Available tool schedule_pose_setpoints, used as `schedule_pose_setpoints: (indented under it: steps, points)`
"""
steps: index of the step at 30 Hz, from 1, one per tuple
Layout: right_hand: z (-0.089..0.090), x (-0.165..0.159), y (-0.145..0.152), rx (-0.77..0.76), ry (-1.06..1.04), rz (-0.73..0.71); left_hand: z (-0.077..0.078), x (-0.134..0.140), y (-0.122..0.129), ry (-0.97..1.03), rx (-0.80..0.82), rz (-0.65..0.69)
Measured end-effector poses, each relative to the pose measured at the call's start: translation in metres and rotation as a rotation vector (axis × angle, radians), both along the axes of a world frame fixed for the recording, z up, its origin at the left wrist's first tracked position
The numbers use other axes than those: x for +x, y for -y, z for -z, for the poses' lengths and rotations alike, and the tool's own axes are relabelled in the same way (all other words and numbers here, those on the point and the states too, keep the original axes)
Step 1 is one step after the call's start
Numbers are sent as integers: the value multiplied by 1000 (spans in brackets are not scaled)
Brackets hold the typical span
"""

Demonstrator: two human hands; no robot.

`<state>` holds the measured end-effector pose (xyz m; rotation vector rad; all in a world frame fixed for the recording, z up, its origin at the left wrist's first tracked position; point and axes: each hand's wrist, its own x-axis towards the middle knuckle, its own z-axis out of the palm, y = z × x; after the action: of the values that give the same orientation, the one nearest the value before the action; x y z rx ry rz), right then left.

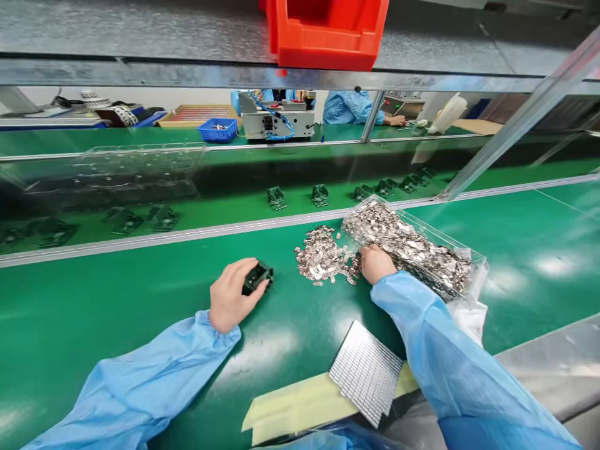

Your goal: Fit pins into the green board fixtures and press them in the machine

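My left hand [233, 295] is closed around a small dark green circuit board assembly [259, 278], thumb on its near side, just above the green work surface [154, 294]. My right hand [376, 263] reaches in between a loose heap of small flat silvery metal pieces [321, 255] and a clear plastic tray [479, 275] filled with more of them. Its fingers are curled together at the heap's right edge; whatever they pinch is too small to make out. Nearer to me lies a sheet of silver rectangular pieces in rows [368, 372], resting partly on yellow tape [300, 406].
Behind a metal rail [225, 232], several circuit board assemblies [320, 195] sit on a green conveyor. A red bin [328, 37] hangs from the shelf overhead. A slanted clear panel edge [520, 119] rises at right. Across the line, a person in blue sleeves [349, 107] works beside a machine [276, 119].
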<state>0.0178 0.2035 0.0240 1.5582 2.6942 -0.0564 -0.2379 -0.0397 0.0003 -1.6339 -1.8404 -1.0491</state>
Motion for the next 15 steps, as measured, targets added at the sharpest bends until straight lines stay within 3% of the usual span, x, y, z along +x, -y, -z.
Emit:
schedule_pose_setpoints:
  steps: [3, 7, 13, 15]
  points:
    - [-3, 1, 4, -25, -2, 5, -2, 18, 18, 74, -138, 13]
    - [-9, 7, 12, -36, -64, 10, 0, 10, 30, 275, -311, 166]
    - [-35, 35, 36, -29, -293, 9, -7, -24, 8, 305, -728, 524]
    - [-44, 53, 62, -110, -530, -6, -10, -23, 1, 310, -755, 556]
